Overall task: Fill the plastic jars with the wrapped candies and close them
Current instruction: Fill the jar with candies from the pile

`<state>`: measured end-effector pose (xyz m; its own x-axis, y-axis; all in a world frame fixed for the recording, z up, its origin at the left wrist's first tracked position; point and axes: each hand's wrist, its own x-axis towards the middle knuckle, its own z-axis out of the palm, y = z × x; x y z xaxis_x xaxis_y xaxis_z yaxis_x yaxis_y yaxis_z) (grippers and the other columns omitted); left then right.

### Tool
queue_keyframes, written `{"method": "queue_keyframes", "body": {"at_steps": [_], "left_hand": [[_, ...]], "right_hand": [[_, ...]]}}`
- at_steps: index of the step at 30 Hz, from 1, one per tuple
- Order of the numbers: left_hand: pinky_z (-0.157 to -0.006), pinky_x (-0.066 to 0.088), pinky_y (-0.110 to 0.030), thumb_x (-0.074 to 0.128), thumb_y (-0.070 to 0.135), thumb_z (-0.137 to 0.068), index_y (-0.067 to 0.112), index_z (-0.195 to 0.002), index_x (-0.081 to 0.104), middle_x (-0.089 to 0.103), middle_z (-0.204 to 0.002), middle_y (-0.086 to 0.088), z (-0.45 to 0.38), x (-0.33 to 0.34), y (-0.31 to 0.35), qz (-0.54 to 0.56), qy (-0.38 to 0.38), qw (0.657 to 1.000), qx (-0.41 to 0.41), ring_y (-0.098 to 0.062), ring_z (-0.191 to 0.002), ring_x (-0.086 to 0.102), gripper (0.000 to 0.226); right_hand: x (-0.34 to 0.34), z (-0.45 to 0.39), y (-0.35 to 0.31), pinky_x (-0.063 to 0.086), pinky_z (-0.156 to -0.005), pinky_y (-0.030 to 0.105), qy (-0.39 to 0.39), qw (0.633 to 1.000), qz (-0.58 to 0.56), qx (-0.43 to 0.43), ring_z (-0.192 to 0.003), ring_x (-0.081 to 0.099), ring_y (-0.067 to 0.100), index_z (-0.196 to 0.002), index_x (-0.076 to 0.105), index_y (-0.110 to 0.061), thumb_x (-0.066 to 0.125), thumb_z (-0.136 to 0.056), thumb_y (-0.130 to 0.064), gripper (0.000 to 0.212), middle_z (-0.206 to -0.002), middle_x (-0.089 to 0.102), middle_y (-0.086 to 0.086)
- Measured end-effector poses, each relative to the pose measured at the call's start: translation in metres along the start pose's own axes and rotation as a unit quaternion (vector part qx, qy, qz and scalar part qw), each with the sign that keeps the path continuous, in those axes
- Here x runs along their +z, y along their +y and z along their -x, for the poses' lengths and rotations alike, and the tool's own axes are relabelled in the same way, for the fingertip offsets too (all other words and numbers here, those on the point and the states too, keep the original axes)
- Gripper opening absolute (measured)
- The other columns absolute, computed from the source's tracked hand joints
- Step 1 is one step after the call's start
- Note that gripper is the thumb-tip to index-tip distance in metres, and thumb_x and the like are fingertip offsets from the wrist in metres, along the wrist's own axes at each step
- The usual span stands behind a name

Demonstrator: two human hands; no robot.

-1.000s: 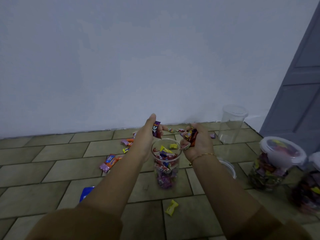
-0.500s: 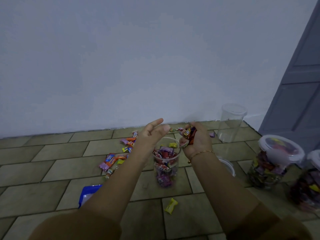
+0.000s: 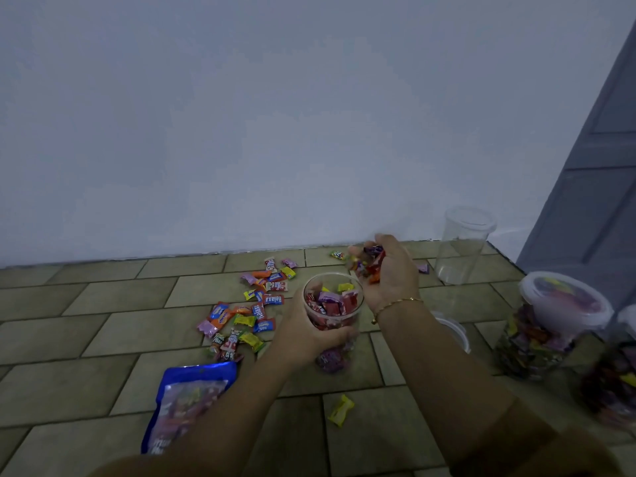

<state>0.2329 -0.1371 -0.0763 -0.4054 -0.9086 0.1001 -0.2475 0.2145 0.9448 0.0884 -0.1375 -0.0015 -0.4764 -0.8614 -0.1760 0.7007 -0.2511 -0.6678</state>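
A clear plastic jar, open and mostly full of wrapped candies, stands on the tiled floor at centre. My left hand wraps around its left side. My right hand hovers just above and to the right of its rim, cupped around a handful of candies. A loose pile of wrapped candies lies on the floor to the left of the jar. An empty clear jar stands by the wall at the right.
A blue candy bag lies open at lower left. One yellow candy lies near me. Two filled jars, one lidded and one at the frame edge, stand at the right. A loose lid lies behind my right forearm. A grey door is at right.
My left hand dropped its candy into the jar, then came down and gripped the jar's side. My right hand stayed above the rim with its handful. The view tilted down, showing the blue bag.
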Motion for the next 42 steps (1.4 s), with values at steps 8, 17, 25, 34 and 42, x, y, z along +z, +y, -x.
{"method": "queue_keyframes", "body": {"at_steps": [8, 17, 25, 34, 42], "left_hand": [[-0.099, 0.044, -0.028, 0.090, 0.043, -0.049, 0.035, -0.129, 0.032, 0.049, -0.125, 0.015, -0.001, 0.000, -0.004, 0.003, -0.004, 1.000, 0.000, -0.005, -0.117, 0.050, 0.099], [-0.094, 0.043, -0.019, 0.092, 0.035, -0.052, 0.030, -0.130, 0.034, 0.049, -0.122, 0.017, -0.001, 0.001, -0.004, 0.008, 0.001, 1.000, 0.002, -0.002, -0.114, 0.051, 0.097], [-0.098, 0.044, -0.025, 0.085, 0.047, -0.042, 0.031, -0.129, 0.032, 0.046, -0.118, 0.021, 0.001, 0.001, 0.000, 0.012, -0.007, 1.000, -0.008, -0.006, -0.114, 0.051, 0.104], [-0.101, 0.046, -0.032, 0.090, 0.054, -0.036, 0.028, -0.134, 0.033, 0.050, -0.123, 0.013, 0.002, 0.001, -0.004, 0.025, -0.006, 0.999, -0.025, -0.009, -0.116, 0.052, 0.116], [-0.090, 0.045, -0.021, 0.092, 0.043, -0.041, 0.032, -0.129, 0.032, 0.049, -0.120, 0.014, 0.004, 0.001, -0.002, 0.038, -0.006, 0.999, -0.029, -0.002, -0.108, 0.051, 0.107]], "right_hand": [[0.002, 0.006, 0.001, 0.039, -0.049, 0.022, -0.005, 0.999, 0.036, -0.009, -0.053, 0.063, 0.021, -0.082, 0.050, -0.011, 0.052, -0.089, -0.008, 0.008, -0.060, 0.057, 0.001], [0.006, 0.016, 0.001, 0.044, -0.054, 0.024, -0.044, 0.994, 0.095, -0.033, -0.061, 0.062, 0.017, -0.080, 0.062, -0.012, 0.051, -0.091, -0.016, 0.015, -0.075, 0.066, 0.004], [0.004, 0.020, 0.005, 0.040, -0.060, 0.028, -0.088, 0.977, 0.171, -0.094, -0.069, 0.057, 0.019, -0.080, 0.065, -0.012, 0.043, -0.095, -0.029, 0.032, -0.073, 0.065, 0.004], [0.007, 0.023, 0.006, 0.043, -0.081, 0.036, -0.125, 0.932, 0.309, -0.140, -0.088, 0.059, 0.019, -0.098, 0.047, -0.027, 0.036, -0.086, -0.007, 0.026, -0.086, 0.068, 0.002], [-0.007, 0.025, 0.003, 0.047, -0.081, 0.028, -0.069, 0.966, 0.211, -0.133, -0.085, 0.056, 0.018, -0.091, 0.054, -0.018, 0.040, -0.090, 0.007, 0.028, -0.084, 0.064, 0.005]]}}
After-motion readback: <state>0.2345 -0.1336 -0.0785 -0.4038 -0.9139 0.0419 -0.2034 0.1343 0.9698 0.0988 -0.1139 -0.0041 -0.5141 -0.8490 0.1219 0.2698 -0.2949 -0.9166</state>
